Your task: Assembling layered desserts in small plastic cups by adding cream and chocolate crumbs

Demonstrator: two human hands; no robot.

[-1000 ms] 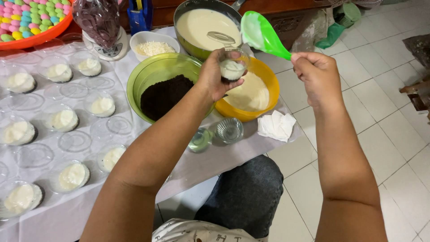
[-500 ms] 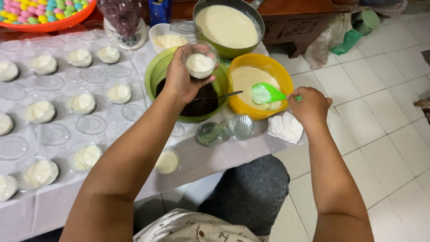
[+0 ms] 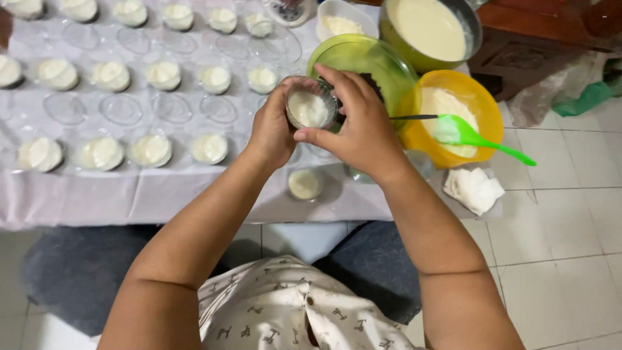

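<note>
Cream fills a small clear cup (image 3: 308, 108), which is held up between both hands above the near edge of the counter (image 3: 129, 194). The left hand (image 3: 275, 126) is wrapped around the cup's left side, and the right hand (image 3: 356, 123) is closed on its right rim, thumb at the front. The cup is held just in front of a green bowl (image 3: 353, 55), whose dark filling is mostly hidden behind the right hand. A green spatula (image 3: 476, 137) is rested in an orange bowl (image 3: 483, 107) to the right, its handle jutting past the rim over the tiled floor. Little open room is left on the counter: rows of filled cups (image 3: 162, 74) and clear lids (image 3: 123, 109) are spread to the left. The far row and a metal pot (image 3: 431, 29) of cream are cut off by the top edge. Things beneath the right wrist cannot be made out.
</note>
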